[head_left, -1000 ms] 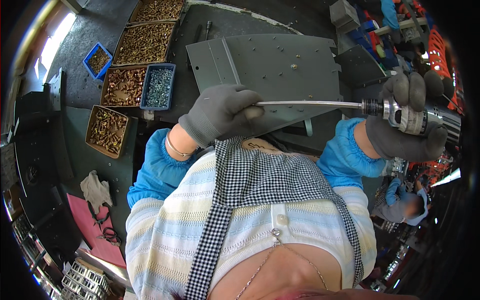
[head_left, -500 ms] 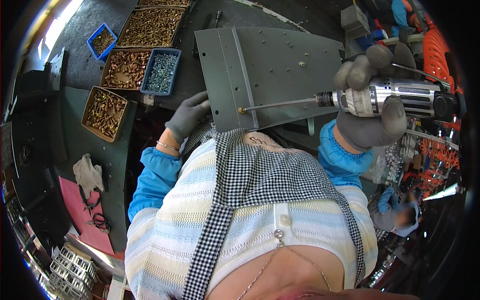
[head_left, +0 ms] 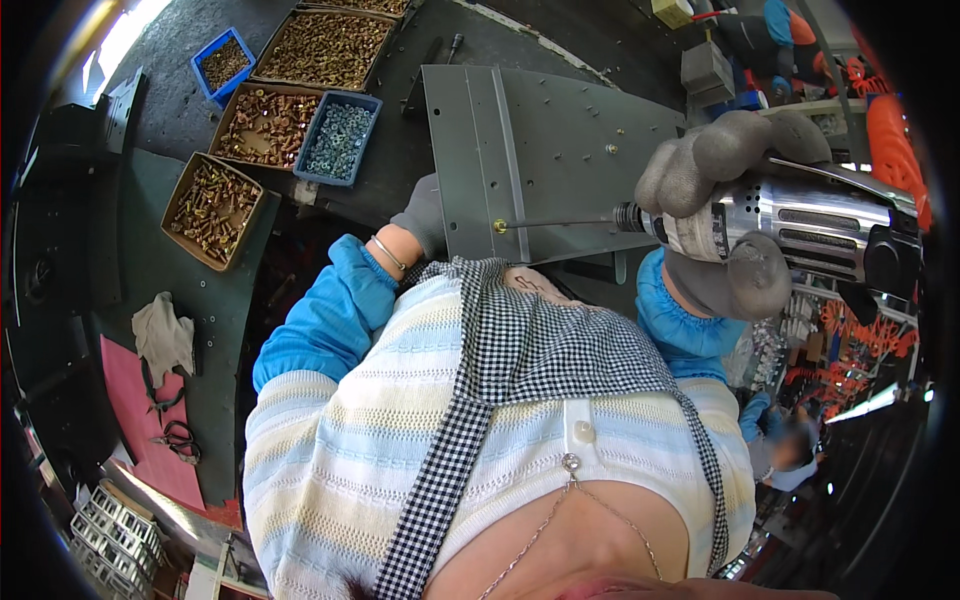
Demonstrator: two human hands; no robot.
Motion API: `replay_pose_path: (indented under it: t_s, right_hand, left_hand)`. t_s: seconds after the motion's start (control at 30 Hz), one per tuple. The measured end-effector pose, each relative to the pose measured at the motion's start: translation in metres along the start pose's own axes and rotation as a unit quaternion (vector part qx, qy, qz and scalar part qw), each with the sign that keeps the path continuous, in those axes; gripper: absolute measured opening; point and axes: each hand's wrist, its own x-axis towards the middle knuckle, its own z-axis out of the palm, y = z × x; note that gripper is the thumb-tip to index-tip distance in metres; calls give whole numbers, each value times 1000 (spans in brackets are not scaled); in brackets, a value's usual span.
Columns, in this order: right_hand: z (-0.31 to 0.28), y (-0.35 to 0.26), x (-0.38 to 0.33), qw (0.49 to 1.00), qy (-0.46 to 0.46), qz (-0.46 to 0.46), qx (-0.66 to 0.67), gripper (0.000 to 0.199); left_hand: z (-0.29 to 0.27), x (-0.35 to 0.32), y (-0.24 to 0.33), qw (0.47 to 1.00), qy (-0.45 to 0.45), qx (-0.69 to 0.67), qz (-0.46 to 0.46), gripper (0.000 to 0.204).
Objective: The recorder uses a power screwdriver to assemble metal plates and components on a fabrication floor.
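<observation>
A silver pneumatic screwdriver (head_left: 760,225) is gripped in my gloved right hand (head_left: 715,185), fingers wrapped round its body and lever. Its long thin bit points left and meets a brass-coloured screw (head_left: 499,227) near the close left corner of a dark grey metal panel (head_left: 560,165). A second brass-coloured fastener (head_left: 611,149) and several small studs stand on the panel. My gloved left hand (head_left: 425,212) is at the panel's left edge. Its fingers go behind or under that edge, so their grip is hidden.
Cardboard boxes of brass-coloured screws (head_left: 215,210) and a blue bin of silvery nuts (head_left: 338,138) lie left of the panel. A cloth glove (head_left: 163,338) and scissors (head_left: 178,442) rest further left, by a pink sheet (head_left: 130,400). Another person (head_left: 785,445) is at the right.
In the view, the panel and my left hand have shifted right. My left fingers have gone further out of sight at the panel's edge. The bit stays on the same screw.
</observation>
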Motion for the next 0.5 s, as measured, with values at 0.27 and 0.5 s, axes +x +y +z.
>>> replay_pose_path:
  t_s: [0.27,0.5]
  right_hand:
    - [9,-1,8,994,94,-61,-17,68]
    - [2,-4,13,986,92,-118,-69,71]
  left_hand:
    - [-12,4,4,999,0,-50,6,32]
    - [2,3,-5,999,18,-26,25,31]
